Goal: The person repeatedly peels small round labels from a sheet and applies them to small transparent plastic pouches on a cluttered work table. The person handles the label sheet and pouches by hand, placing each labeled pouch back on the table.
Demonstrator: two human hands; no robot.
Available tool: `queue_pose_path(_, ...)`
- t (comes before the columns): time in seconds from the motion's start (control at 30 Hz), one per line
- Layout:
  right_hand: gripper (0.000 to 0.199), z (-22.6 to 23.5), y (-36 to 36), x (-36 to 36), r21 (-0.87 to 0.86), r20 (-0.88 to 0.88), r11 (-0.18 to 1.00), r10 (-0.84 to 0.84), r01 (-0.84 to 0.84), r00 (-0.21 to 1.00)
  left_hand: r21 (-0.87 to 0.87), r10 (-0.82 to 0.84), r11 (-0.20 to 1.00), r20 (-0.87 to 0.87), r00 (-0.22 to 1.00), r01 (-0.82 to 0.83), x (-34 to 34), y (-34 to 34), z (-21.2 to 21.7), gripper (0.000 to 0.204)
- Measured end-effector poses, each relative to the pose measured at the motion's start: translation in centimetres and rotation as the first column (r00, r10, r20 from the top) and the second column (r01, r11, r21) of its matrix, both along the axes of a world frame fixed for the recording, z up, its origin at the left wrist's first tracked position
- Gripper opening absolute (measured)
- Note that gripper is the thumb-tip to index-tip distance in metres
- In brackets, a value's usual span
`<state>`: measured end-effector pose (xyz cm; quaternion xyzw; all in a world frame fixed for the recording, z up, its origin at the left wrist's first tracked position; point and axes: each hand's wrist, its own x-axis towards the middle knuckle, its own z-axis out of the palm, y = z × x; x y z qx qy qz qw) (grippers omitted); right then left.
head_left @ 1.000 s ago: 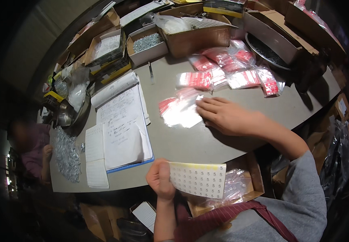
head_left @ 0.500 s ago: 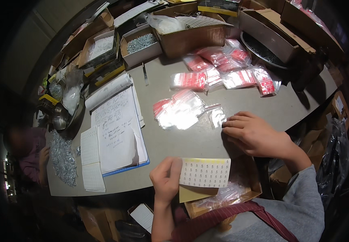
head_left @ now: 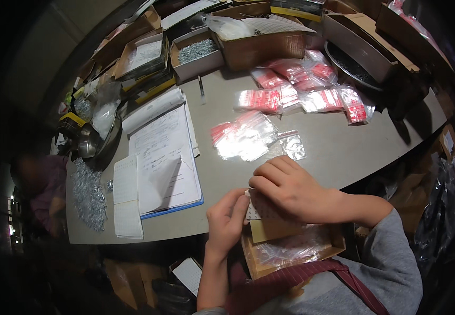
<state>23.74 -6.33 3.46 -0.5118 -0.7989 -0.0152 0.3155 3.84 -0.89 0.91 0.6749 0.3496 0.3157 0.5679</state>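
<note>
My left hand (head_left: 226, 219) pinches the left edge of a white sticker sheet (head_left: 254, 212), printed with rows of small labels, between thumb and fingers. Below the sheet shows a yellowish backing sheet (head_left: 273, 230). My right hand (head_left: 290, 190) is bent over the sheet, its fingertips at the upper left corner close to my left thumb. Those fingers are curled together, and what they grip is hidden. Just beyond it a small clear zip bag (head_left: 292, 145) lies flat on the table, beside a fanned pile of red-and-clear zip bags (head_left: 244, 137).
Bundled red-and-clear bags (head_left: 322, 100) lie farther back. A clipboard with papers (head_left: 164, 157), a pen (head_left: 202, 90) and a heap of metal pieces (head_left: 88, 197) are on the left. Boxes of hardware (head_left: 197, 51) line the back. An open carton (head_left: 338, 242) sits at my lap; another person (head_left: 41, 189) is left.
My right hand has moved left from beside the small bag onto the sticker sheet, covering most of it. The view has shifted slightly. My left hand still holds the sheet.
</note>
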Motion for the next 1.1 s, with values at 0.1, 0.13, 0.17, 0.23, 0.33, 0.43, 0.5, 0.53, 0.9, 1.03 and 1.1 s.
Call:
queue_pose_path(0.1, 0.044, 0.6, -0.4, 0.4, -0.124, 0.096, 0.992, 0.029, -0.017, 0.995, 0.066, -0.004, 0.998, -0.047, 0.999, 0.007, 0.1, 0.0, -0.1, 0.018)
queue_pose_path(0.13, 0.043, 0.6, -0.5, 0.3, -0.13, 0.129, 0.991, 0.034, -0.017, 0.991, 0.099, -0.007, 0.995, -0.048, 0.999, 0.012, 0.1, 0.1, -0.4, 0.018)
queue_pose_path(0.17, 0.042, 0.6, -0.6, 0.2, -0.137, 0.162, 0.99, 0.038, -0.016, 0.986, 0.132, -0.01, 0.991, -0.05, 0.999, 0.017, 0.2, 0.2, -0.6, 0.017)
queue_pose_path(0.23, 0.04, 0.3, -0.5, 0.1, -0.072, 0.157, 0.997, 0.041, -0.03, 0.987, 0.11, -0.005, 0.994, -0.057, 0.998, 0.011, 0.1, 0.3, -0.6, 0.017)
queue_pose_path(0.33, 0.037, -0.2, -0.3, -0.1, 0.037, 0.158, 0.999, 0.033, -0.039, 0.987, 0.036, -0.004, 0.999, -0.017, 1.0, 0.005, 0.2, 0.2, -0.4, 0.017)
queue_pose_path(0.43, 0.034, -0.6, -0.1, -0.1, 0.093, 0.159, 0.994, 0.042, -0.057, 0.986, -0.038, -0.011, 0.999, 0.027, 1.0, 0.012, 0.2, 0.2, 0.1, 0.018)
queue_pose_path(0.5, 0.031, -0.6, 0.0, -0.2, 0.143, 0.169, 0.986, 0.056, -0.081, 0.984, -0.091, -0.022, 0.996, 0.051, 0.998, 0.027, 0.1, 0.3, 0.1, 0.018)
queue_pose_path(0.53, 0.03, -0.6, 0.0, -0.2, 0.18, 0.18, 0.979, 0.065, -0.098, 0.982, -0.124, -0.028, 0.992, 0.067, 0.997, 0.036, 0.0, 0.4, -0.1, 0.018)
queue_pose_path(0.9, 0.019, 0.2, 2.0, 10.5, -0.48, -0.205, 0.867, -0.264, 0.139, 0.942, -0.031, -0.013, 0.999, 0.115, 0.993, 0.017, -0.2, 0.0, 0.1, 0.016)
queue_pose_path(1.03, 0.022, -1.1, 2.4, 10.6, -0.355, 0.081, 0.908, -0.208, 0.224, 0.975, -0.032, -0.033, 0.999, 0.112, 0.993, 0.037, 0.0, 0.1, 0.2, 0.016)
queue_pose_path(1.1, 0.026, -1.6, 2.9, 11.1, -0.369, 0.187, 0.882, -0.239, 0.294, 0.953, -0.032, -0.021, 0.999, 0.144, 0.989, 0.026, -0.1, 0.1, 0.1, 0.016)
